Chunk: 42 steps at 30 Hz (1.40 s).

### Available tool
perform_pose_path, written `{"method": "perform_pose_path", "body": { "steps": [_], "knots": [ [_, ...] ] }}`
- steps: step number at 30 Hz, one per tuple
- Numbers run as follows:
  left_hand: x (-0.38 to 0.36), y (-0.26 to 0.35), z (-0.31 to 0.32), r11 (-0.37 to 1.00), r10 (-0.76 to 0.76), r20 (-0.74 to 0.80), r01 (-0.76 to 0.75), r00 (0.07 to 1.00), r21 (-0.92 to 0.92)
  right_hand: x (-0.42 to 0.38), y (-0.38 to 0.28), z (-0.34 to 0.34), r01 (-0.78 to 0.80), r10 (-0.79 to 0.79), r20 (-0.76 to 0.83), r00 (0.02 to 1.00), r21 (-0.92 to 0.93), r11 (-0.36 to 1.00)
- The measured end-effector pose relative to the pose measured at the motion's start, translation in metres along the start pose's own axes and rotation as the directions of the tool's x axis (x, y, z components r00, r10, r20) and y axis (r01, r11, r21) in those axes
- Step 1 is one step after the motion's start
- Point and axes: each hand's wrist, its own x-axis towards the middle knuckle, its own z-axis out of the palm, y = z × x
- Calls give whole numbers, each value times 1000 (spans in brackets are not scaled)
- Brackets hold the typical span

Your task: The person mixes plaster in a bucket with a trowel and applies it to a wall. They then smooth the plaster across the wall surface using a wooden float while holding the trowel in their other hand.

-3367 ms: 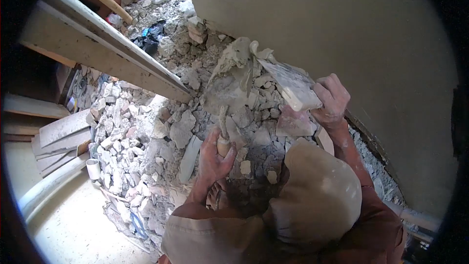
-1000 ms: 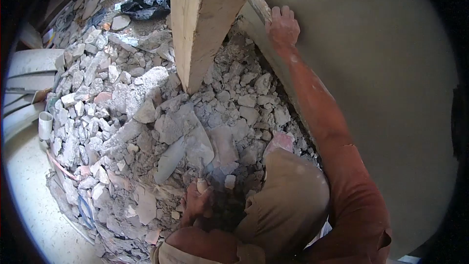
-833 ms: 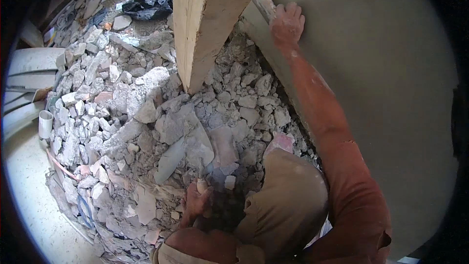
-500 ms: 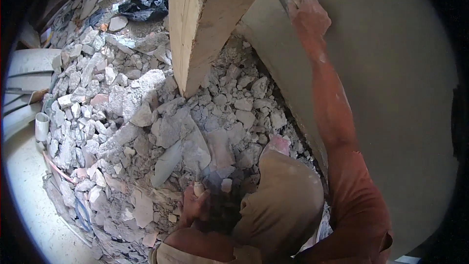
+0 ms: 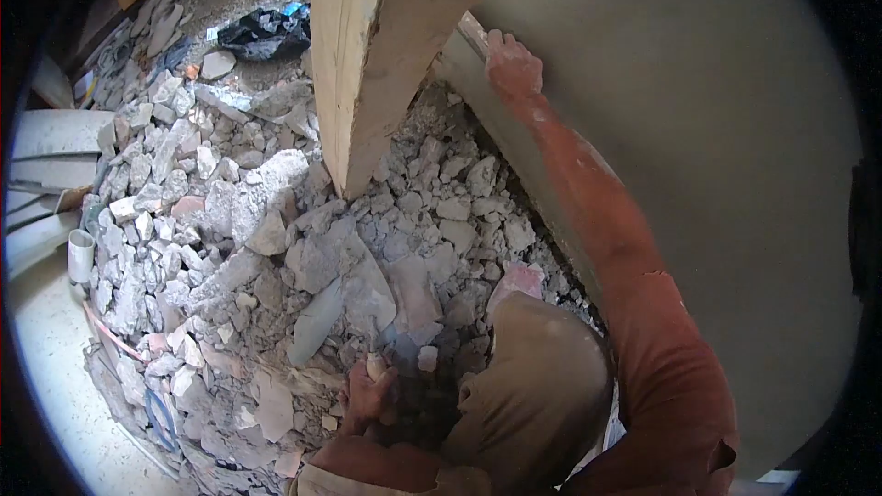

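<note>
My right hand is closed on a straight, pale float-like board, pressed against the smooth grey plastered wall near its left edge. Part of the board lies behind the wooden beam. Low in the view, my left hand grips the light handle of a trowel. The trowel's grey blade is over the rubble, pointing away from me. My bent knee is between the two arms.
Broken concrete and brick rubble covers the ground. A thick wooden beam slants down into it. Black plastic lies at the back left. Pale panels and a white pipe are at the left edge.
My right hand and the board have moved left and down along the wall, closer to the beam. The left hand still holds the trowel; the view has shifted slightly.
</note>
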Motion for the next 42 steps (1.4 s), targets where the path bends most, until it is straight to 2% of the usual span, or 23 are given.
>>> {"method": "perform_pose_path", "body": {
  "steps": [3,5,9,11,12,14,15,17,20,21,23,25,27,28,30,32,33,35,36,38,42],
  "knots": [
    [2,-10,-2,999,-24,46,25,999,-20,7,8,-30,-13,14,-42,999,16,1000],
    [-3,2,0,992,-111,8,112,994,-55,14,15,-55,-2,4,-71,997,19,1000],
    [3,-16,-2,996,-69,27,70,997,-48,34,37,-95,-71,77,-147,986,44,997],
    [2,-14,-3,999,-35,27,34,999,7,45,51,-116,-34,11,-192,981,-117,993],
    [5,-27,-3,1000,-29,32,29,999,6,49,57,-126,-35,11,-197,980,-123,992],
    [11,-60,-4,990,-34,14,35,999,-138,55,68,-145,3,-23,-258,966,-78,997],
    [5,-40,-2,990,-36,15,38,999,-138,56,74,-154,3,-23,-255,967,-78,997],
    [-4,2,2,992,-67,9,68,998,-109,62,78,-173,-1,-42,-367,929,-116,993],
    [-8,17,7,993,-97,-71,92,993,-71,48,66,-194,-57,21,-404,914,-77,995],
    [-9,15,6,992,-110,-76,105,991,-70,42,64,-181,-54,22,-393,919,-71,996],
    [-3,4,3,992,-48,8,49,999,-119,26,64,-143,159,-118,-567,815,23,987],
    [3,-12,1,994,-61,18,62,998,-93,3,26,-122,-12,19,-310,950,25,1000],
    [3,-18,-2,995,-72,20,73,997,-72,-14,-2,-85,-23,40,-190,981,89,996],
    [2,-17,-2,992,-97,32,99,995,-82,-20,-8,-61,-21,38,-183,982,95,995],
    [2,-8,-1,987,-127,40,131,991,-93,-28,-15,-16,130,-124,-281,952,2,992],
    [0,4,0,996,-84,28,85,996,-39,-33,-19,9,131,-130,-272,954,-13,991],
    [4,-24,-3,995,-90,22,91,996,-41,-34,-21,18,130,-135,-268,954,-36,991],
    [17,-102,-10,987,32,-32,-27,999,156,-35,-24,29,105,-112,-270,956,-41,994],
    [14,-76,-7,988,29,-33,-23,999,152,-35,-24,30,74,-86,-274,958,-53,996],
    [8,-30,-5,989,-34,136,53,990,-135,-37,-21,29,39,-53,-230,972,-62,997],
    [8,-30,-4,997,-20,101,27,995,-74,-30,-14,23,-77,55,-179,982,-117,990]
  ]
}}
